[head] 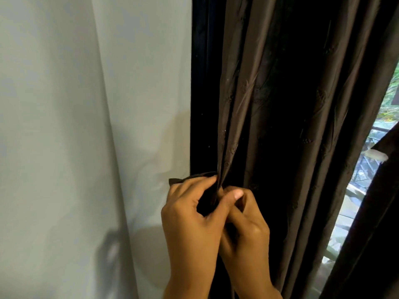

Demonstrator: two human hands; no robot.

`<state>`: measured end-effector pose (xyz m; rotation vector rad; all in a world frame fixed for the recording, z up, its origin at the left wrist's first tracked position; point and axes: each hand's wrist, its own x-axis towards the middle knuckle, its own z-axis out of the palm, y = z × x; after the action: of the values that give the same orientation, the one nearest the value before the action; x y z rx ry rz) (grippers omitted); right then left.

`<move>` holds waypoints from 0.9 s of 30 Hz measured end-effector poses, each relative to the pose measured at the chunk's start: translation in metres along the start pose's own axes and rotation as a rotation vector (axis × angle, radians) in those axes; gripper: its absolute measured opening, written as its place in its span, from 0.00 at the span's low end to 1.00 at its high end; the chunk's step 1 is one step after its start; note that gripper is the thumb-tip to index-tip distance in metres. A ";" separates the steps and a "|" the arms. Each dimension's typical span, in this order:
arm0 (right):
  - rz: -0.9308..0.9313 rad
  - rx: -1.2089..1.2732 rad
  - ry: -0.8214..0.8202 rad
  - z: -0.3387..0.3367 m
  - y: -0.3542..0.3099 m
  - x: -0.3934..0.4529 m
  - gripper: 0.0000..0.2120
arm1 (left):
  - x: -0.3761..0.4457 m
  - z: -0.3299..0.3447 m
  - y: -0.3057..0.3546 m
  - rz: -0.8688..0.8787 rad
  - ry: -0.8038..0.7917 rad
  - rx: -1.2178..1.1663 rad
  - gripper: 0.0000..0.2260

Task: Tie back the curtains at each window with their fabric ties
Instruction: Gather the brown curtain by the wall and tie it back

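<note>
Dark brown curtain (280, 126), gathered into vertical folds, hung just right of a pale grey wall (86, 126); its folds converged downward to a narrow bunch at the point where both hands met. The fabric tie (183, 180), a dark strip of the same tone as the curtain, emerged from the curtain's left edge, and one short end of it projected leftward over the wall. The left hand (194, 216) had its fingers curled over the tie and pinched it, together with a fold of the curtain, against the thumb at the curtain's left edge. The right hand (244, 223) lay immediately right of the left hand, touching it, with fingers bent inward and the thumb pressed toward the bunched fabric (whether it actually gripped the tie or only the curtain could not be told, since the left hand covered the contact). Right of the curtain, a strip of window (367, 190) showed daylight, greenery and a railing outside. A second dark panel (371, 244) crossed the window's lower right. Shadows of the arms fell on the wall, left of the curtain.
</note>
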<state>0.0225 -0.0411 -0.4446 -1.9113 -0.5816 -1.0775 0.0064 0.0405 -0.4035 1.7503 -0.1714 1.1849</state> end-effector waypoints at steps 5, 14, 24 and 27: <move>0.056 -0.015 0.069 -0.006 0.022 0.009 0.19 | 0.016 -0.001 -0.014 0.020 0.061 0.101 0.03; 0.432 0.261 0.185 0.008 0.078 0.052 0.50 | 0.034 -0.003 -0.040 -0.081 0.034 0.004 0.07; 0.337 0.245 -0.013 0.023 0.096 0.068 0.33 | 0.040 0.010 -0.052 -0.144 -0.087 -0.066 0.10; 0.375 0.476 -0.031 0.027 0.092 0.068 0.36 | 0.042 0.012 -0.052 -0.190 -0.142 -0.097 0.11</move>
<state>0.1365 -0.0683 -0.4353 -1.5378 -0.4262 -0.6033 0.0655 0.0741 -0.4049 1.7244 -0.1412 0.9019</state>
